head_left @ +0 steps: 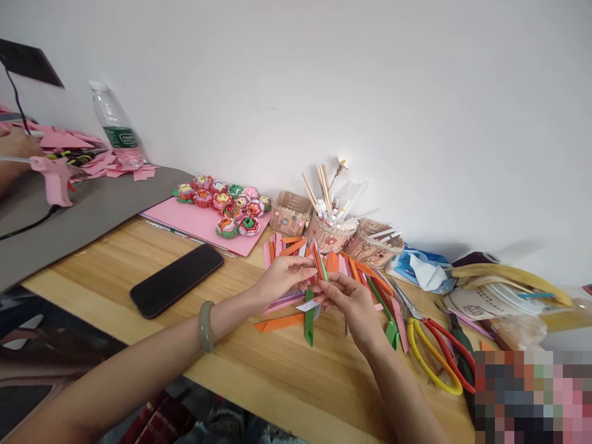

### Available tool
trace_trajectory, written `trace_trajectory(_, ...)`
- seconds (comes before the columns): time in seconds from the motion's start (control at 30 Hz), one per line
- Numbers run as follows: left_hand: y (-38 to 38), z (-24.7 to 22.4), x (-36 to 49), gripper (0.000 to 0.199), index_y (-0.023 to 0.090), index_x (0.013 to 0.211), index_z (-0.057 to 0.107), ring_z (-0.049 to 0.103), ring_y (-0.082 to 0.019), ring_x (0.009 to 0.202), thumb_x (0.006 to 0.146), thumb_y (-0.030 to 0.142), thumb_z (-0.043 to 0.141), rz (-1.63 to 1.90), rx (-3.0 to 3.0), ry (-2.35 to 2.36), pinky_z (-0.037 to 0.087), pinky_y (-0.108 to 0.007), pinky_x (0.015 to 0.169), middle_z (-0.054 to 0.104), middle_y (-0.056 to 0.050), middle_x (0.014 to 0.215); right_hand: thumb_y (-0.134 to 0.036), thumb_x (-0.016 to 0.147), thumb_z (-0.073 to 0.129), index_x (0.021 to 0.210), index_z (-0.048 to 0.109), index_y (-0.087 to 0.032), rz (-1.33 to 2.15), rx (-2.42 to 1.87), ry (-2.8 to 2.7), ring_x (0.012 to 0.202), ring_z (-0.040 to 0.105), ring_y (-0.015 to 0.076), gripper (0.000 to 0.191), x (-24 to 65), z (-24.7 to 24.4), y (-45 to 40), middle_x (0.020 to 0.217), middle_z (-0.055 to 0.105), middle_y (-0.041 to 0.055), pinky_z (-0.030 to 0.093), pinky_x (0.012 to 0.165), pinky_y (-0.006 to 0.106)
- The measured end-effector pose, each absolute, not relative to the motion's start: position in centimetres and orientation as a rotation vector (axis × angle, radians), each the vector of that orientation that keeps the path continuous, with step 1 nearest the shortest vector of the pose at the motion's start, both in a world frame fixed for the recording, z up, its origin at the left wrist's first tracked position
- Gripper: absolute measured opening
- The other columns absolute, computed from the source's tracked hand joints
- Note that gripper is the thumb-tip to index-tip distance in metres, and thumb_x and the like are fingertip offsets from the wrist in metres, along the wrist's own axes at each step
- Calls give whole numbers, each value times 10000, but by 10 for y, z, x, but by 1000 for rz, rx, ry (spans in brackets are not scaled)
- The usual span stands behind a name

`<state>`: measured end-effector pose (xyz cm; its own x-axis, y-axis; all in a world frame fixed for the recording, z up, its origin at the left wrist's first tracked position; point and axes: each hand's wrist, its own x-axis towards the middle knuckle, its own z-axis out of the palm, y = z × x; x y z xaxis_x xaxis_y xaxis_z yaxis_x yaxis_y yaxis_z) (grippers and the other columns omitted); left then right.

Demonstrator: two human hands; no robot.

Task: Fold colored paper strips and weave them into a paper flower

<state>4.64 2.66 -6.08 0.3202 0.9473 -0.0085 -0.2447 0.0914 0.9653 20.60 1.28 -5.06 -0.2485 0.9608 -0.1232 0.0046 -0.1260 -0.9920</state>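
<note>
Near the middle of the wooden table, my left hand point(283, 280) pinches a small bundle of folded paper strips point(319, 259), red, orange and green, held upright. My right hand point(346, 300) grips the same bundle from the other side, its thumb and fingers closed. Below the fingers, a green folded strip point(309, 330) and a white strip point(308, 304) cross at angles; I cannot tell whether they are joined to the bundle. Loose pink and orange strips lie behind and around both hands. An orange strip point(282, 322) rests on the tabletop under my left hand.
A black phone point(177, 280) lies left, below pink paper point(245, 246) bearing several paper flowers point(222, 200). Decorated baskets point(330, 234) line the wall. Scissors point(439, 354) sit right. At far left, another person's hand point(18, 154) is near a pink glue gun point(52, 180) and a bottle point(118, 132).
</note>
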Motion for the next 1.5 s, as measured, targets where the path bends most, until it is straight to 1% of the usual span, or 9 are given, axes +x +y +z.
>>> trace_trajectory(0.13,24,-63,47,210,130,851,642,538,-125,654,741,293,569,980,1537,1054,401,-240,608,636,-35,774,-399,710,644,765,589,-175,1375,-1180,-1293,512,546,101,237,212,-48,15,633,624,-10,398,458,199)
trace_trajectory(0.3,14,-67,50,247,200,822,638,566,-185,823,645,368,671,797,2161,1241,401,-265,684,653,-12,866,-401,719,622,786,562,-183,1360,-1186,-1277,525,527,114,236,212,-47,15,651,599,-13,440,489,229)
trace_trajectory(0.43,13,-71,50,170,204,810,640,575,-181,830,776,337,539,702,2349,1258,391,-259,675,664,-20,840,-388,729,599,753,532,-194,1353,-1174,-1250,523,526,127,206,209,-46,14,650,594,-11,443,484,246)
trace_trajectory(0.5,15,-72,49,238,192,748,638,581,-169,758,817,346,471,706,2299,1291,383,-252,636,663,-25,783,-376,749,569,727,523,-198,1337,-1180,-1248,499,519,126,185,209,-45,13,613,582,-17,426,471,245)
trace_trajectory(0.6,18,-72,49,249,178,681,602,563,-144,622,800,357,477,832,2045,1331,371,-239,570,632,-11,671,-327,780,498,707,526,-198,1350,-1150,-1275,484,519,129,150,211,-44,13,583,576,-13,386,454,243)
trace_trajectory(0.73,23,-69,48,86,172,621,499,531,-113,544,678,196,559,1041,1601,1303,372,-214,527,553,34,575,-273,766,470,740,549,-200,1403,-1092,-1283,509,534,139,110,211,-45,13,613,593,-2,390,469,252)
trace_trajectory(0.9,29,-63,47,176,192,600,380,400,-66,340,649,130,538,1035,1172,1162,304,-184,393,415,96,400,-350,763,517,715,570,-179,1367,-1151,-1377,542,514,127,185,210,-48,13,654,583,8,412,504,246)
trace_trajectory(1.17,29,-66,50,252,137,655,502,543,-82,537,582,243,719,1087,1074,864,426,-219,557,559,28,592,-438,703,599,773,603,-153,1238,-1265,-1515,543,488,114,294,206,-59,16,702,571,14,409,502,242)
trace_trajectory(1.5,30,-72,48,307,139,863,568,616,-140,697,608,233,710,1071,1108,899,461,-262,650,643,-27,768,-418,741,567,754,561,-162,1046,-1339,-1595,543,507,130,256,205,-64,15,668,565,18,421,516,257)
